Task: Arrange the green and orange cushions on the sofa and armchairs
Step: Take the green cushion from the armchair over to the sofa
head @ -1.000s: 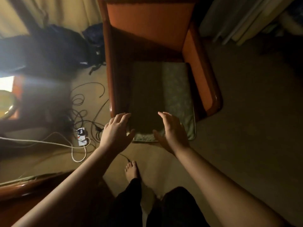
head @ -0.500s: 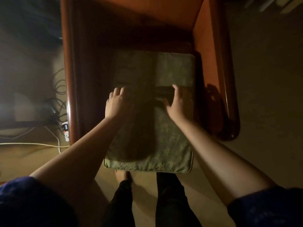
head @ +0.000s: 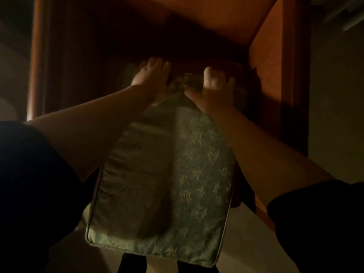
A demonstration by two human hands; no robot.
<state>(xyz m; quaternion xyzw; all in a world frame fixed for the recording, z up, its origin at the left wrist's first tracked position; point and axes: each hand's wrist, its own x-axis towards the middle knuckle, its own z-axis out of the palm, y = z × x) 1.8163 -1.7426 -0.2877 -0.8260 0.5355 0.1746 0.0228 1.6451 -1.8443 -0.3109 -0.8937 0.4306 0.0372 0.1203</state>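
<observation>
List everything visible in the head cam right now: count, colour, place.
green cushion: 1, leaf-patterned with pale piping, on the armchair seat, near edge overhanging toward the camera
armchair: 1, orange upholstery with dark wood frame, fills the upper frame
floor: beige, right side and bottom
left hand: 1, gripping the cushion's far edge, left of centre
right hand: 1, fingers curled over the cushion's far edge, right of centre
sleeves: 2, dark, lower corners
legs: dark trousers, bottom edge under the cushion
</observation>
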